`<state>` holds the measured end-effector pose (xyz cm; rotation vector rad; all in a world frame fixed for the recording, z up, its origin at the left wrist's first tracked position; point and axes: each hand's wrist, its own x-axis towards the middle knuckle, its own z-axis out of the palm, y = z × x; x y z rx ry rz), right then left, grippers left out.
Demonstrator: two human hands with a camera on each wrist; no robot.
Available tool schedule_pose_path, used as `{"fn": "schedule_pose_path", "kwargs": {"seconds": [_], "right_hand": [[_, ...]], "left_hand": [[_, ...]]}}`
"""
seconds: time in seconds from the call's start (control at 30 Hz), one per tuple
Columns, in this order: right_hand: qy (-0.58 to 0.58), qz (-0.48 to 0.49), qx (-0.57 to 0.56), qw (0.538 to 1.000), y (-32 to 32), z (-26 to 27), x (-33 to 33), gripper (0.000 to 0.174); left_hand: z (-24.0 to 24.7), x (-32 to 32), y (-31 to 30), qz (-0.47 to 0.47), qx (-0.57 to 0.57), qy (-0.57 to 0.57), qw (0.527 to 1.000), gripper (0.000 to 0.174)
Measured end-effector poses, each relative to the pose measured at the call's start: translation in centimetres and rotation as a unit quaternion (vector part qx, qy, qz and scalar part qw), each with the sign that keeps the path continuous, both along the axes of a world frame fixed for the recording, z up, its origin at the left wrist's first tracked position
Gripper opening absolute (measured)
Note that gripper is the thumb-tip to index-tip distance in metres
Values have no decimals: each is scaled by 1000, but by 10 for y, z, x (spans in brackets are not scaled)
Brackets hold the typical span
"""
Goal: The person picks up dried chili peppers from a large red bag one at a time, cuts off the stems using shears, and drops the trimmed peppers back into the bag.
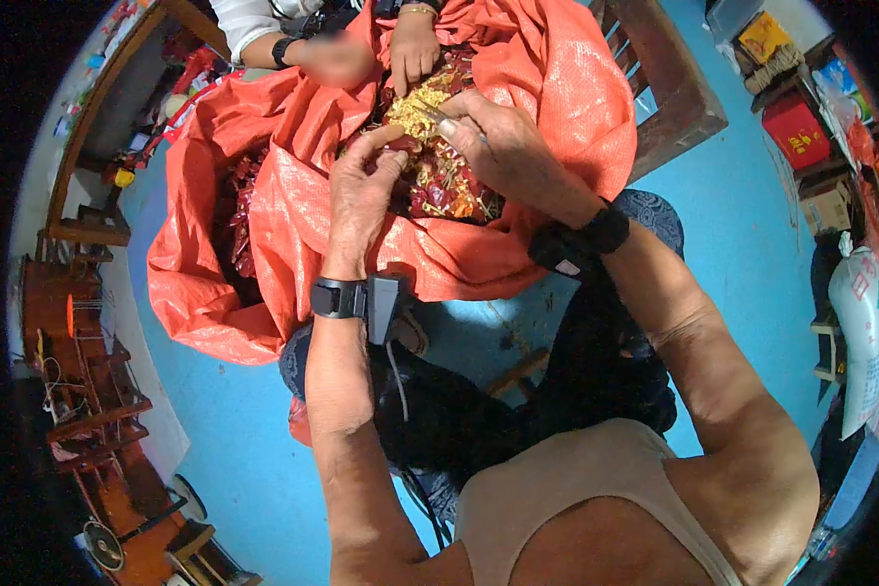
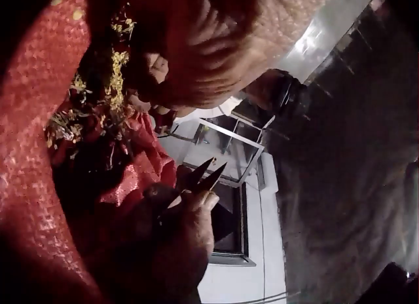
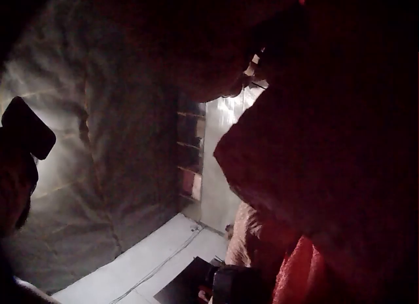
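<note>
Covering the middle of the head view: an orange sack (image 1: 264,195), opened flat, its edges bunched up all round. It lies over a blue floor (image 1: 742,225). A wooden frame (image 1: 674,88) stands off the sack's far right edge.

Pile of chillies (image 1: 439,190): dried, red, in the hollow at the sack's middle. Heap of seeds (image 1: 418,107): yellow, touching the far side of the pile.

Left hand (image 1: 361,186): over the near left of the pile, thumb and fingertips closed narrow, pinching a red chilli (image 1: 400,145).

Right hand (image 1: 493,137): just beside the left, above the pile, fingers curled round scissors (image 2: 204,176). In the left wrist view the two blade tips stand slightly apart and point away from the sack.

Second person's hand (image 1: 412,49): resting on the sack's far edge, fingers loose, touching the seeds.

Right wrist view: too dark to tell the grip; only orange weave shows.
</note>
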<state>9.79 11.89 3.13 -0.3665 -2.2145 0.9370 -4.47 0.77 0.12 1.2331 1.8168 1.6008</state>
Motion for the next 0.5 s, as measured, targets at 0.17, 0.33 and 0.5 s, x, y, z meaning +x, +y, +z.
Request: {"fn": "schedule_pose_path", "kwargs": {"seconds": [0.17, 0.33, 0.5], "right_hand": [[-1, 7, -5, 1000, -3, -5, -2, 25], [4, 57, 35, 998, -7, -8, -3, 25], [-2, 61, 86, 994, -13, -6, -3, 22]], "left_hand": [[9, 3, -11, 37, 55, -105, 992, 19], [3, -2, -15, 85, 131, 59, 986, 14], [20, 7, -22, 54, 108, -83, 989, 10]]}}
